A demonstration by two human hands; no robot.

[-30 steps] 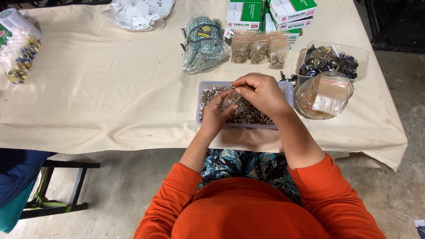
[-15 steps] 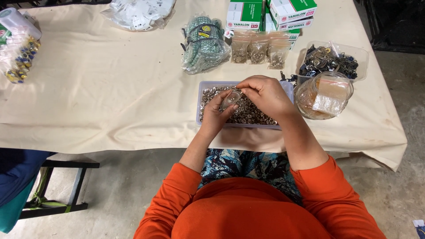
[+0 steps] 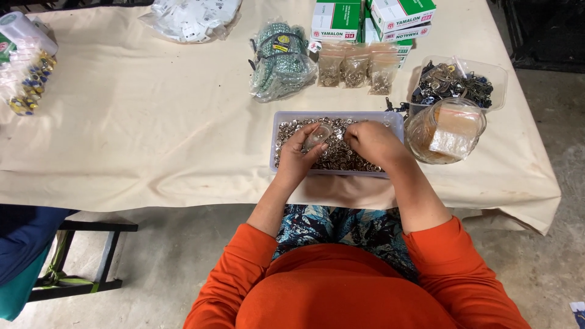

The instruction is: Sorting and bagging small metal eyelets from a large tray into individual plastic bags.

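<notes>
Head view: the left hand (image 3: 297, 153) is pinching a small clear bag (image 3: 317, 137) over the tray (image 3: 277, 122) of metal snaps (image 3: 338, 155). The right hand (image 3: 373, 141) is curling into the snaps, grip hidden. 3 filled bags (image 3: 355, 68) are lying behind on the worktop (image 3: 152, 134); judging by the full tray, much is remaining.

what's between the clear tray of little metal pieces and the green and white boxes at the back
In the head view, three small clear bags of metal bits lie in a row between the clear tray and the boxes.
</notes>
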